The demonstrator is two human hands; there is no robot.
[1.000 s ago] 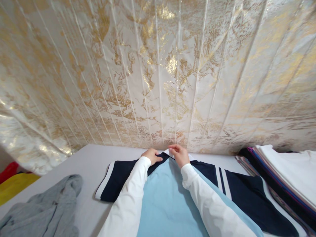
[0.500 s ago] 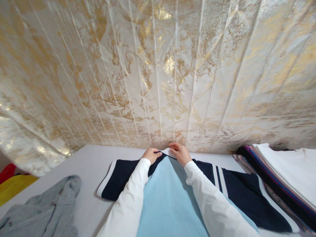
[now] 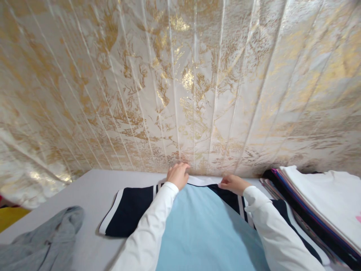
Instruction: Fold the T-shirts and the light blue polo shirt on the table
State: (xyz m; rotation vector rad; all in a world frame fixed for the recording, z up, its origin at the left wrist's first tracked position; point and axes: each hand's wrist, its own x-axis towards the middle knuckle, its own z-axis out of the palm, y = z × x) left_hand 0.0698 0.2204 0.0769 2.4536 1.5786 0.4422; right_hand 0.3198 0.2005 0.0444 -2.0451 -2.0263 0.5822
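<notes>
Shirt lies spread, both sleeves out, its visible body unfolded. The right hand pinches it beside the collar; whether the left hand grips, I cannot tell.

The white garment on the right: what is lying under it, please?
Under the white garment is a stack of folded cloth, showing black, blue and pinkish edges. Most of each layer is covered and cannot be seen.

Pale-blue shirt, white-striped navy sleeves
</notes>
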